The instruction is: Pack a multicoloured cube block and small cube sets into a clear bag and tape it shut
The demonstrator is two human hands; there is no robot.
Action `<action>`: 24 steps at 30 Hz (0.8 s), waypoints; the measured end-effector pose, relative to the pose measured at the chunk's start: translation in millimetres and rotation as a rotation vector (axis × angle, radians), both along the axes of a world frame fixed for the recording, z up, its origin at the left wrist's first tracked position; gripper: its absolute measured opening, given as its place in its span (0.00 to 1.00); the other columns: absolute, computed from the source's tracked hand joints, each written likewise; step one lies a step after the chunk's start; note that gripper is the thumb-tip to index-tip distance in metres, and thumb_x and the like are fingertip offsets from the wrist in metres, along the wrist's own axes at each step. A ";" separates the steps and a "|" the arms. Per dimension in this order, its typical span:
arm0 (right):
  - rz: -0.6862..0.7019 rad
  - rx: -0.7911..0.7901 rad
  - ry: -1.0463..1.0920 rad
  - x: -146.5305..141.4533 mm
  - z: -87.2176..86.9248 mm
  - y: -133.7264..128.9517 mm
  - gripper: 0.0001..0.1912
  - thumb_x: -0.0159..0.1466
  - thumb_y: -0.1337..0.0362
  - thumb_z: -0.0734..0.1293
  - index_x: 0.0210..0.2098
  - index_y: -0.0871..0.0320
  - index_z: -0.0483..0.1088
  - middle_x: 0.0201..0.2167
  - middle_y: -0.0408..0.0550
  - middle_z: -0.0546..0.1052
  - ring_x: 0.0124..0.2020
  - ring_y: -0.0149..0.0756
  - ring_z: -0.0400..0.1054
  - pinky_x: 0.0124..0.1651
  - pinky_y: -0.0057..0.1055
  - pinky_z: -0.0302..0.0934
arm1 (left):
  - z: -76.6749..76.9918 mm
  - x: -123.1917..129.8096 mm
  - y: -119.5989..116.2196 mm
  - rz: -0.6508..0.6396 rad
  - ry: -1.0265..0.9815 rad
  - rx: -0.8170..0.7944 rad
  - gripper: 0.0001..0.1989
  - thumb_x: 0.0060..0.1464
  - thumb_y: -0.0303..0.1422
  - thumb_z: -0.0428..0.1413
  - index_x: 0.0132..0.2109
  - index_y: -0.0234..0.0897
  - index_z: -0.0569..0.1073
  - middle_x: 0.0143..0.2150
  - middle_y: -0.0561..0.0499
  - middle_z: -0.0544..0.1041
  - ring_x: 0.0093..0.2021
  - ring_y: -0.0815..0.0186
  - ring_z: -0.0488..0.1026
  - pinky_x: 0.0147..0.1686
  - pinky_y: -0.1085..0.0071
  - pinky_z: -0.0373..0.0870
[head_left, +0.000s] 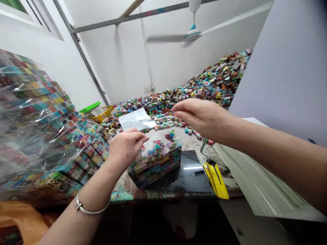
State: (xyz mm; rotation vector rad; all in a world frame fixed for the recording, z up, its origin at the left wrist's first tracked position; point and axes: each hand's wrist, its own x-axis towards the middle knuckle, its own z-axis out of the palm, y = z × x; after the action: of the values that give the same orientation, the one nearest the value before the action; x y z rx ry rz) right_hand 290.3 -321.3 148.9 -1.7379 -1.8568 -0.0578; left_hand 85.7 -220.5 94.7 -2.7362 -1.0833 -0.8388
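Note:
A block of many small patterned boxes (158, 166) stands on a black board (189, 175), with clear plastic and small colourful pieces on top. My left hand (126, 146), a bracelet on its wrist, is at the block's upper left edge, its thumb and fingertips pressed together. Whatever it pinches is too small to make out. Higher up and to the right, my right hand (198, 114) hovers beyond the block, fingers extended and close together, with nothing visible in it.
Plastic-wrapped stacks of small boxes (58, 126) rise at the left. A silvery sheet (137, 119) lies behind the block, before a heap of loose boxes (217, 80). A yellow cutter (216, 180) lies at the table's front edge, near pale sheets (258, 187).

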 end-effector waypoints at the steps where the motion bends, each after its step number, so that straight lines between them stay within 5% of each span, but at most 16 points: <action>1: -0.033 0.017 0.038 6.5 -11.8 -19.5 0.14 0.64 0.58 0.56 0.41 0.57 0.69 0.36 0.45 0.74 0.38 0.36 0.67 0.43 0.33 0.61 | -0.3 -0.3 -0.1 0.002 0.001 0.015 0.10 0.55 0.38 0.53 0.31 0.42 0.77 0.33 0.56 0.76 0.33 0.68 0.71 0.28 0.75 0.60; 3: -0.094 -0.061 0.140 19.1 -52.7 -58.1 0.16 0.64 0.54 0.55 0.38 0.56 0.68 0.33 0.46 0.73 0.34 0.36 0.67 0.38 0.32 0.62 | -0.4 -0.5 -0.1 0.009 0.006 0.038 0.10 0.55 0.38 0.53 0.30 0.43 0.77 0.33 0.56 0.76 0.33 0.68 0.72 0.27 0.74 0.60; 6: -0.299 -0.196 0.267 34.8 -141.5 -101.3 0.19 0.63 0.50 0.54 0.37 0.59 0.66 0.33 0.51 0.73 0.35 0.40 0.68 0.37 0.35 0.64 | -0.8 -0.1 0.9 0.011 0.000 0.050 0.10 0.55 0.38 0.53 0.30 0.43 0.77 0.33 0.56 0.76 0.33 0.68 0.72 0.26 0.74 0.59; 9: -0.493 -0.143 0.256 46.2 -219.0 -116.2 0.27 0.56 0.44 0.58 0.37 0.64 0.65 0.37 0.61 0.71 0.37 0.47 0.68 0.40 0.42 0.64 | -2.0 0.1 2.0 -0.010 -0.015 0.051 0.10 0.55 0.38 0.53 0.30 0.42 0.77 0.33 0.56 0.76 0.32 0.69 0.72 0.26 0.75 0.59; 11: -0.555 -0.180 0.252 51.9 -246.9 -113.0 0.26 0.55 0.42 0.58 0.32 0.61 0.66 0.34 0.60 0.71 0.37 0.49 0.68 0.41 0.44 0.63 | -2.6 -0.3 1.7 -0.020 -0.017 0.048 0.10 0.55 0.38 0.53 0.30 0.42 0.77 0.32 0.55 0.76 0.32 0.69 0.72 0.27 0.75 0.59; 15: -0.541 -0.342 0.271 59.8 -255.3 -97.9 0.21 0.55 0.43 0.56 0.20 0.54 0.59 0.22 0.52 0.70 0.28 0.46 0.67 0.34 0.41 0.62 | -2.4 -1.3 -1.2 -0.013 -0.024 0.022 0.10 0.55 0.37 0.53 0.31 0.42 0.77 0.32 0.55 0.76 0.32 0.70 0.72 0.27 0.74 0.59; 24: -0.596 -0.461 0.383 75.0 -245.7 -87.4 0.15 0.47 0.48 0.60 0.17 0.53 0.59 0.18 0.47 0.71 0.26 0.46 0.68 0.30 0.40 0.60 | -1.9 -1.8 -5.1 -0.011 -0.019 0.025 0.11 0.55 0.38 0.53 0.31 0.41 0.77 0.32 0.55 0.76 0.31 0.68 0.72 0.26 0.73 0.57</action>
State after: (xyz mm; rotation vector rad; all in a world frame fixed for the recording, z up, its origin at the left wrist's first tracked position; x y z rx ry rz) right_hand 365.3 -408.7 -96.8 -2.3656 -1.0851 0.4706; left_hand 83.9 -225.6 92.8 -2.7219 -1.0540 -0.8755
